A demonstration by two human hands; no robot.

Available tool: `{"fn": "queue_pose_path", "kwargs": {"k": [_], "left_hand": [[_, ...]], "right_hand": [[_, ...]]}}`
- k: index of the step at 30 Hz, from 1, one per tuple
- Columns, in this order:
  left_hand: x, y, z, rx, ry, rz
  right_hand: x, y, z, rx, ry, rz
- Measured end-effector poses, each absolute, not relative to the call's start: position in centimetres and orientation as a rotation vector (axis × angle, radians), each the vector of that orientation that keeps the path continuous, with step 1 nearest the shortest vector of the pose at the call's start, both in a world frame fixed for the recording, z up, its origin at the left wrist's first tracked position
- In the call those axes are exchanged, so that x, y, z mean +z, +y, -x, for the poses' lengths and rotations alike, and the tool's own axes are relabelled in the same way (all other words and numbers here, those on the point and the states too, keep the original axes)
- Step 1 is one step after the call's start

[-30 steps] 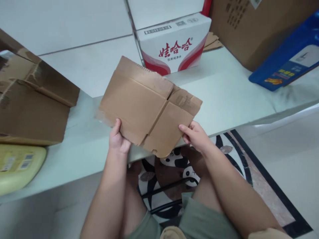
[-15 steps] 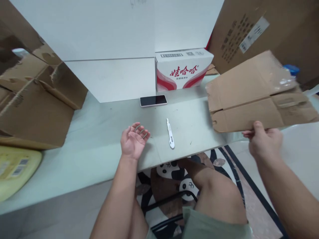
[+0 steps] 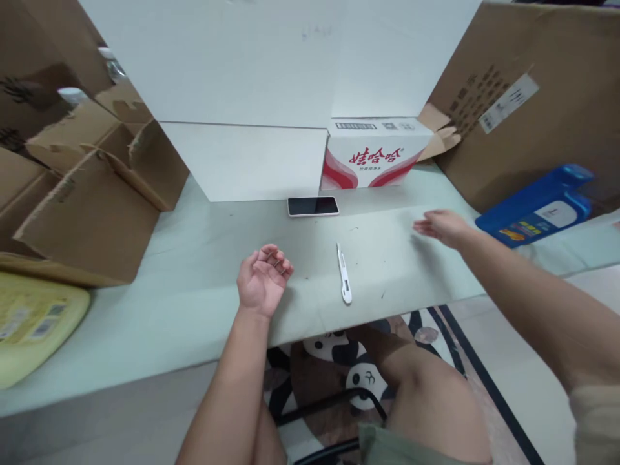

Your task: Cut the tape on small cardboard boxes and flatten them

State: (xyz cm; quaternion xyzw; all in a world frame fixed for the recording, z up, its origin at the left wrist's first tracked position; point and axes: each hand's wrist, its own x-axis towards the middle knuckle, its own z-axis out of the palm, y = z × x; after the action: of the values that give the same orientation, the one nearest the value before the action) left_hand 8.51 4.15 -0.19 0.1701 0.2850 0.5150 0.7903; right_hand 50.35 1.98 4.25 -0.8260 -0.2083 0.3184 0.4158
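My left hand [image 3: 264,284] rests palm up near the table's front edge, fingers loosely curled and apart, with no object in the palm. Thin dark lines cross its fingers; what they are I cannot make out. To its right a white utility knife [image 3: 343,274] lies on the table [image 3: 232,226]. Over the right part of the tabletop, my right hand [image 3: 443,227] reaches inward with its fingers stretched out, holding nothing. Nearest to it stands a blue bottle [image 3: 533,205] with a white label. Behind the knife lies a phone [image 3: 312,206], its dark screen up.
White panels [image 3: 247,161] rise at the back beside a white-and-red carton [image 3: 378,155]. An open divided cardboard box [image 3: 97,213] and a yellow container [image 3: 39,323] occupy the left. A large brown carton [image 3: 523,129] stands at the back right.
The flattened cardboard piece has left my right hand and is out of view. That hand has moved left and up over the table, uncovering the blue bottle. My left hand barely moved.
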Motion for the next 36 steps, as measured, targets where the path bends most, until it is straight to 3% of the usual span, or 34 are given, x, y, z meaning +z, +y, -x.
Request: {"fn": "queue_pose_path", "kwargs": {"k": [4,10,19,25,30,36], "left_hand": [[0.6,3.8,-7.4,1.138,0.603,-0.36],[0.7,3.4,-4.2,1.411,0.703,-0.29],[1.0,3.7,0.6,1.877,0.96,-0.147],[1.6,3.5,2.1,1.976,1.024,-0.206],[1.2,3.1,3.2,2.075,1.153,-0.354],[1.1,2.3,6.0,2.623,1.438,-0.465]], "right_hand": [[2.9,-0.5,-44.9,0.9,-0.671,2.186],[6.2,1.8,-34.7,0.922,-1.268,2.137],[9.9,7.3,-11.8,0.662,-2.379,1.385],[11.9,10.8,-0.1,0.455,-2.65,1.194],[10.4,13.0,1.7,0.343,-2.582,1.204],[7.7,9.6,-8.0,0.392,-2.076,1.067]]}}
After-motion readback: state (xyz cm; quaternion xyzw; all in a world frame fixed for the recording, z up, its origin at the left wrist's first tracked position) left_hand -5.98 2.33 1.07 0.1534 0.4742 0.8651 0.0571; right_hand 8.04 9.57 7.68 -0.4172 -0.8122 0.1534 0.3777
